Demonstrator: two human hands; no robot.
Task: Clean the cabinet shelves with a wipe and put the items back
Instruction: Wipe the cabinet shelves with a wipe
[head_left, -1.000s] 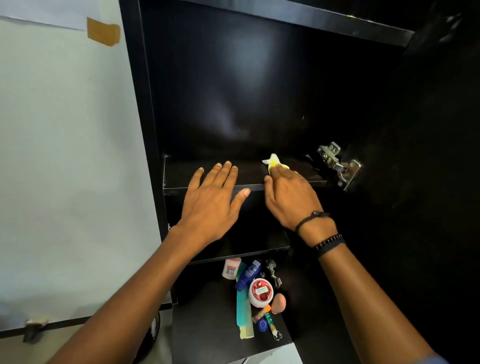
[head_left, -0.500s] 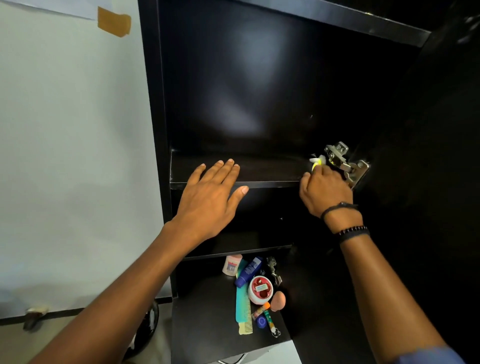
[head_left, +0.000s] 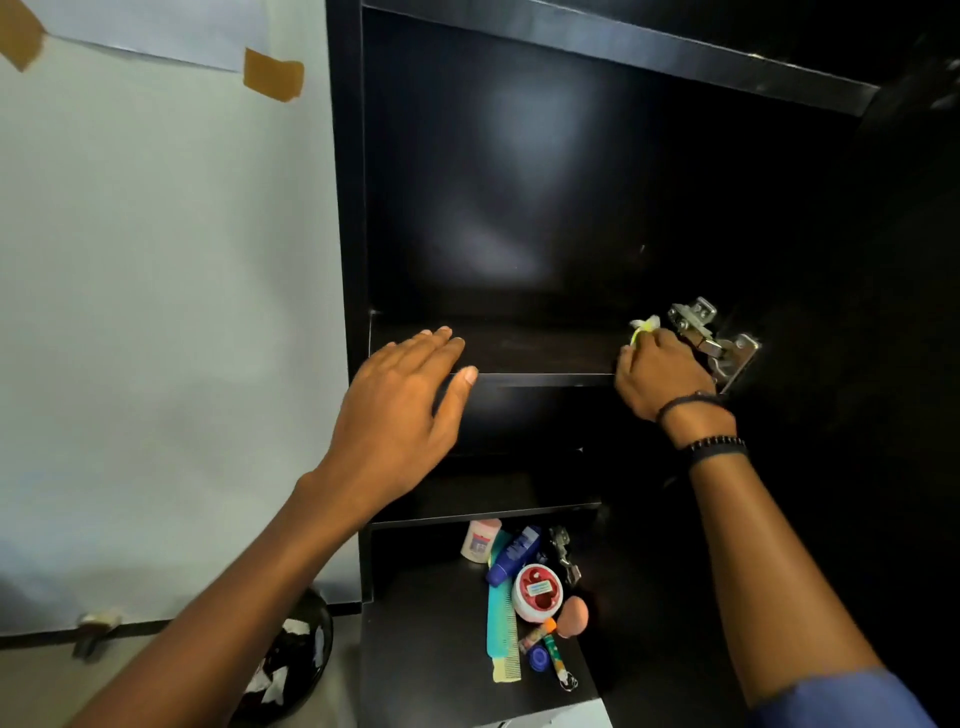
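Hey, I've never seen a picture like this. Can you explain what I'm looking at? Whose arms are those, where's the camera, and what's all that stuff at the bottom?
There is no machine here. A person wears a wide-angle camera on the head, so you look forward and down along their own two arms. They face an open black cabinet. The left hand lies flat, fingers straight, on the front edge of a shelf. The right hand is at the shelf's right end, beside a metal door hinge, and grips a small pale yellow wipe. Lower down, toiletries lie together on a dark surface: a teal comb, a red-lidded jar, a blue bottle, a small white bottle, a pink sponge and a few bits too small to name.
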